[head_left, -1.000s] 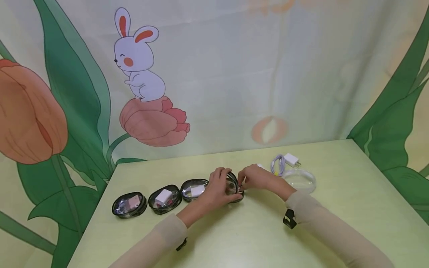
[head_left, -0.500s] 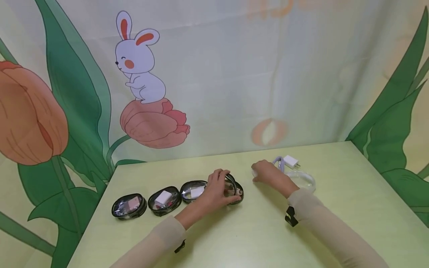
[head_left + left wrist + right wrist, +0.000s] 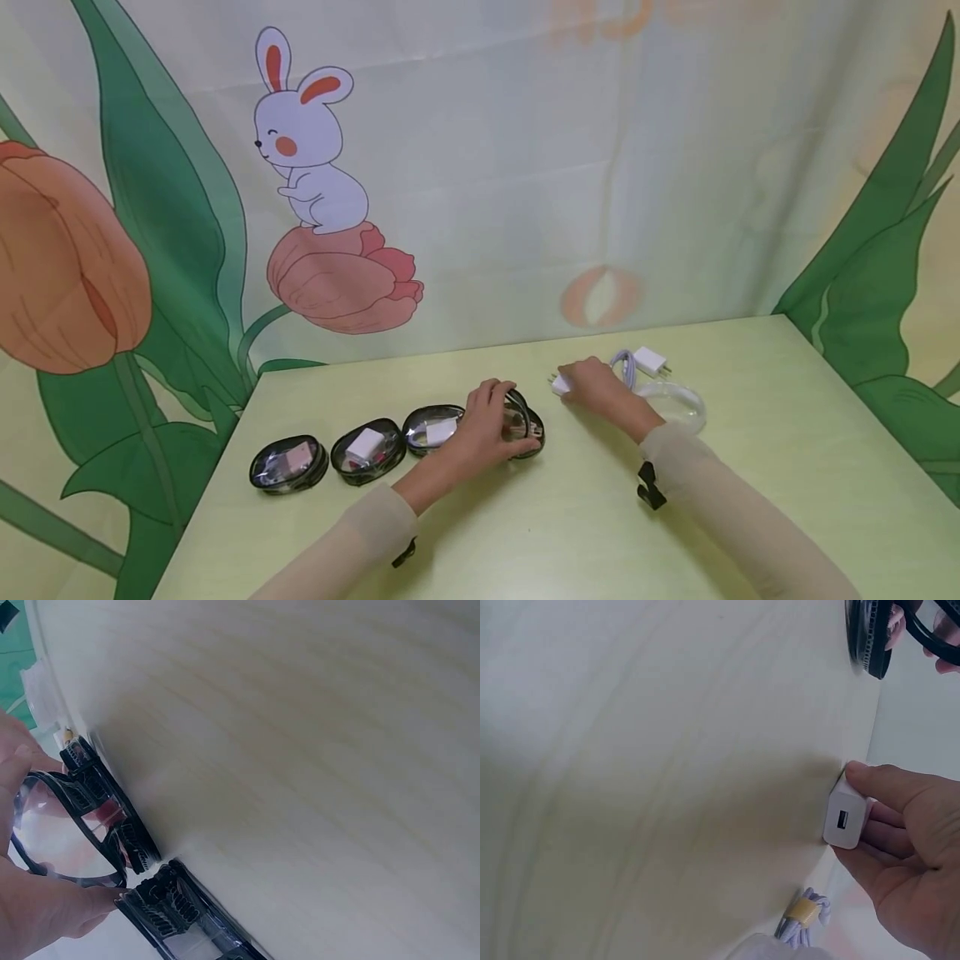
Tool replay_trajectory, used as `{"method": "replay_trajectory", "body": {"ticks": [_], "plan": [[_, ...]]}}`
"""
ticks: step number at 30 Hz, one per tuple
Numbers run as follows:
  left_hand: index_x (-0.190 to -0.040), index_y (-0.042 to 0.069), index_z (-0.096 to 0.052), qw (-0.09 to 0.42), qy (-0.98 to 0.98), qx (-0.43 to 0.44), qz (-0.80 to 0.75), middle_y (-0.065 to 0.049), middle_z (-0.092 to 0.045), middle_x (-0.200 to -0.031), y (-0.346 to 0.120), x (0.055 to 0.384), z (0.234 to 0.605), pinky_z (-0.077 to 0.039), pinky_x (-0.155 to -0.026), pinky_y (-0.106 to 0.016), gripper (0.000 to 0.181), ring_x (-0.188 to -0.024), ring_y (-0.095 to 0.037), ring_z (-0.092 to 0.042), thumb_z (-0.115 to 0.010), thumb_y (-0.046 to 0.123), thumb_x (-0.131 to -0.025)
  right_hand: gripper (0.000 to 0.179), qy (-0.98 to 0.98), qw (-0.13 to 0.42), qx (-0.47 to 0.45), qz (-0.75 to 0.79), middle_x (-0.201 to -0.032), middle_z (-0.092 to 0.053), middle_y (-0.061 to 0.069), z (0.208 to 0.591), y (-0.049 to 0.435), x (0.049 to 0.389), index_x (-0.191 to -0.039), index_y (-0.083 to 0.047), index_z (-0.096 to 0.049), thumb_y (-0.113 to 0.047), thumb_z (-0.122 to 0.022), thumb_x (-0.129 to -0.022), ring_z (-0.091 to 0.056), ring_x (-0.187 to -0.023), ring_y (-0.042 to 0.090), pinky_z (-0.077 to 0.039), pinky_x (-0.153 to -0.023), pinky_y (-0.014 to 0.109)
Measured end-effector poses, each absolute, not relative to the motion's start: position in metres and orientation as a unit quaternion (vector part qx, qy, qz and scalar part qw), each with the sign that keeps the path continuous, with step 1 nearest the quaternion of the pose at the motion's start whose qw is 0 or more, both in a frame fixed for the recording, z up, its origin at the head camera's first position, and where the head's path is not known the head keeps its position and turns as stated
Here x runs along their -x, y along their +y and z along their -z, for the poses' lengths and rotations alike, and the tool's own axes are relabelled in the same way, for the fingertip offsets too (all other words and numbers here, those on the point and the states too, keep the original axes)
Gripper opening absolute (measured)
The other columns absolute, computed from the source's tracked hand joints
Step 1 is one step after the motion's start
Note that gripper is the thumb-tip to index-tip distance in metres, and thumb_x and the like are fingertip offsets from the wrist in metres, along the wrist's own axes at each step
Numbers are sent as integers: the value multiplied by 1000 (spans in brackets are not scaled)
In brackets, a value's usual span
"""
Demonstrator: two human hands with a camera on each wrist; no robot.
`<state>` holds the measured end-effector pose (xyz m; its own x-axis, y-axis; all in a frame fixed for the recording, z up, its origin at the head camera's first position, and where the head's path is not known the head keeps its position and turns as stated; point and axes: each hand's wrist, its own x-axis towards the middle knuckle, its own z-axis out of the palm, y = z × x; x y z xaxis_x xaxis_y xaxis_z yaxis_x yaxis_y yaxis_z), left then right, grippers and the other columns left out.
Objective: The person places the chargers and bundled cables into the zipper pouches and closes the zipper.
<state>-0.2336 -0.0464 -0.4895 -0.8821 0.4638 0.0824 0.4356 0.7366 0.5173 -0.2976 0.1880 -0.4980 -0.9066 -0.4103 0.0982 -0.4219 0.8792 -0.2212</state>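
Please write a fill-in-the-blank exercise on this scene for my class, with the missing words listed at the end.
1. The right hand pinches a charger whose casing is coloured ____.
2. Counting the open pouch in the left hand, the row has ____ black-edged pouches.
3. The strap round the bundled cable is ____ in colour.
4. The block inside the leftmost pouch is coloured ____.

Missing words: white; four; yellow; pink.
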Motion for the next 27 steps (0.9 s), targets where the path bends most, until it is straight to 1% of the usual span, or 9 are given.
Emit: {"method": "replay_trajectory", "body": {"ticks": [3,8,15,19,21,22,25,27], "plan": [[-153,7,-33,26,931,-241,-271,-19,-31,-153,-46,234,489,-36,-114,-53,92,-143,-40,-29,-82,45,-85,35,-969,32,-211,-128,-84,-71,12,500,188,295,-114,-1,-72,-14,-84,-83,-60,-73,25,-51,-61,39],[-152,6,-34,23,930,-246,-273,-20,-32,-153,-46,234,490,-37,-113,-53,92,-143,-40,-30,-83,45,-84,47,-965,39,-207,-154,-97,-74,17,500,189,293,-125,1,-70,-14,-84,-82,-66,-81,29,-54,-68,42],[-152,7,-34,25,932,-246,-266,-19,-32,-153,-47,233,489,-36,-114,-52,91,-144,-39,-30,-82,46,-85,50,-964,42,-196,-177,-108,-74,21,504,192,293,-128,1,-68,-16,-84,-83,-70,-91,33,-55,-77,44],[-152,7,-35,22,931,-250,-264,-19,-32,-153,-47,233,490,-35,-115,-52,91,-145,-39,-29,-82,46,-85,53,-963,46,-193,-182,-112,-72,23,508,193,291,-132,1,-65,-17,-82,-86,-69,-90,33,-55,-76,43],[-152,7,-35,21,931,-252,-264,-19,-32,-153,-47,233,490,-35,-115,-52,91,-145,-39,-29,-82,46,-85,54,-962,47,-196,-182,-110,-73,24,510,194,290,-134,2,-64,-19,-81,-87,-68,-85,30,-54,-73,42],[-152,7,-35,21,931,-253,-264,-19,-32,-153,-47,233,491,-35,-115,-52,91,-145,-39,-29,-82,45,-84,55,-961,56,-203,-179,-107,-73,24,509,194,289,-133,2,-65,-20,-82,-86,-67,-81,27,-53,-69,39],[-151,6,-35,21,930,-255,-265,-19,-33,-153,-47,233,491,-35,-115,-52,91,-145,-39,-29,-83,45,-84,55,-961,62,-206,-175,-107,-73,25,510,193,286,-133,4,-63,-19,-81,-86,-67,-80,27,-53,-69,38],[-151,6,-35,20,929,-256,-266,-19,-33,-153,-47,234,492,-35,-115,-52,91,-145,-39,-29,-83,45,-84,54,-961,62,-202,-180,-110,-72,26,511,193,286,-134,4,-63,-17,-80,-87,-68,-83,29,-54,-71,40]]}}
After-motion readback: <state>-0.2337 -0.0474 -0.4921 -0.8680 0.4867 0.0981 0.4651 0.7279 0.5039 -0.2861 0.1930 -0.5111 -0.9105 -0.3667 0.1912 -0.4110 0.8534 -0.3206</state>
